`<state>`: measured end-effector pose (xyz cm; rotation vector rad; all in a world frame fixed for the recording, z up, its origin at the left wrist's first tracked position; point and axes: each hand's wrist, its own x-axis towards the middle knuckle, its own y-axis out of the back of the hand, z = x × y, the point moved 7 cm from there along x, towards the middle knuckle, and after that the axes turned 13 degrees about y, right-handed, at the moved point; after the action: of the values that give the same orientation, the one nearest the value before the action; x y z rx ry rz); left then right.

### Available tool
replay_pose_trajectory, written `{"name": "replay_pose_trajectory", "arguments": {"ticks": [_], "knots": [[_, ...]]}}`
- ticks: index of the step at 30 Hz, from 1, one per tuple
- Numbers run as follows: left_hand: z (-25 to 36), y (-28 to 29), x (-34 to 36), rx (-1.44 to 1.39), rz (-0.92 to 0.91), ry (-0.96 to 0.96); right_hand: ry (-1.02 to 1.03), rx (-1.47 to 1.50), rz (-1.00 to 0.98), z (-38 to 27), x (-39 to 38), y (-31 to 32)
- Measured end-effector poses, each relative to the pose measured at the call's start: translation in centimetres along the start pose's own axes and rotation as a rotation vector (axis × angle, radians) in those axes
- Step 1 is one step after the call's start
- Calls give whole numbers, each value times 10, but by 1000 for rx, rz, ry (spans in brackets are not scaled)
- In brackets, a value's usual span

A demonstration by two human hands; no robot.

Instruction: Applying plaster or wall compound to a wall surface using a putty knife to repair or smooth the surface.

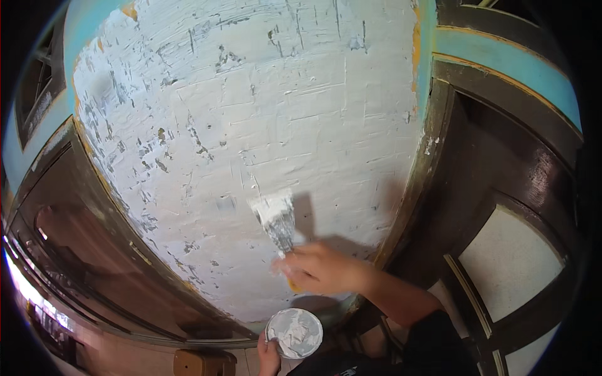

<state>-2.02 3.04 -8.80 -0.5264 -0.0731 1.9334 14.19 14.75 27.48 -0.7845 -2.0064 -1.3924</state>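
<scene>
My right hand is closed round the yellow handle of a putty knife. White putty coats the knife's wide blade, which points up at the wall; whether its edge touches the surface I cannot tell. Low in the view, my left hand grips the rim of a round white tub with white putty inside. Rough white filler covers most of the wall, with scraped grey patches mainly on the left and across the top.
Dark wooden door frames flank the wall, with a brown door at left and a dark door at right. A brown stool stands on the tiled floor at lower left. Turquoise paint borders the filler.
</scene>
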Motion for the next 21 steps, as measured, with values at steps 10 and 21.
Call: {"name": "replay_pose_trajectory", "arguments": {"ticks": [10, 21], "knots": [[9, -16, -20, 210, 139, 91, -151, 291, -114, 23, -26, -62], [-14, 12, -15, 160, 148, 266, -287, 158, -360, 26, -16, -58]]}}
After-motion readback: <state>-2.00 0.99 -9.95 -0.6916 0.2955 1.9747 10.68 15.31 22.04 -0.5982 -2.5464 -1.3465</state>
